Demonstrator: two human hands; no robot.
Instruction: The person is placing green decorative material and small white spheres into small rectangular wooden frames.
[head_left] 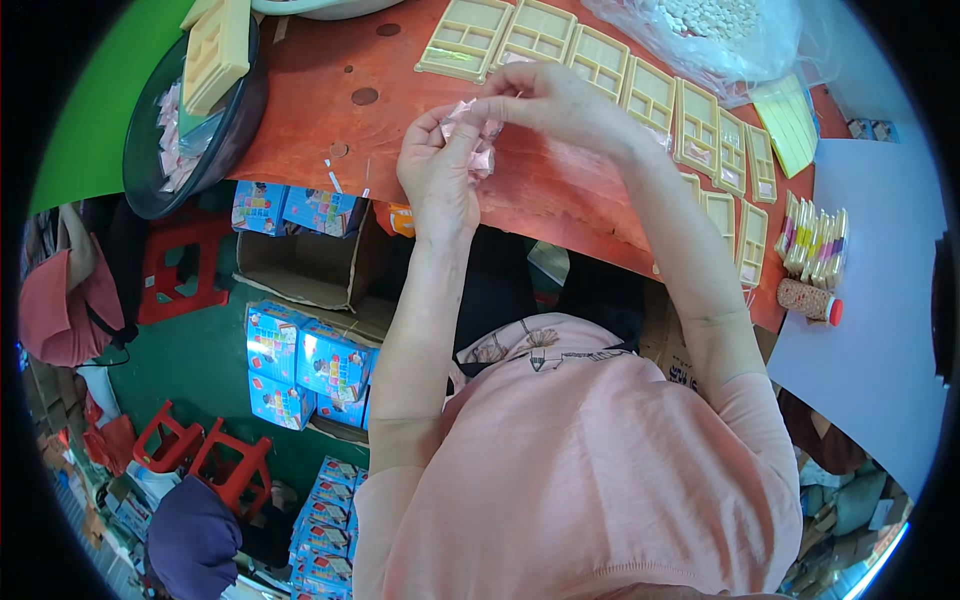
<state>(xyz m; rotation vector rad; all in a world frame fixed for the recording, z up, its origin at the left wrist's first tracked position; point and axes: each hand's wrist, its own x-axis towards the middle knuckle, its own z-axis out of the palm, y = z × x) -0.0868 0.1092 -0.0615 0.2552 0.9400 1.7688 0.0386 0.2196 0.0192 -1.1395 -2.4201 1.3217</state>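
Both hands are closed on a small bunch of pink sachets [478, 140] above the red counter [560, 190]: the left hand [440, 170] grips it from below, the right hand [550, 100] pinches what looks like one packet's top. Cream compartment trays [600, 60] lie in a row just beyond.

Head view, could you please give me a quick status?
Both hands, left and right, pinching small pink packets. Above red table. Nothing in the way.
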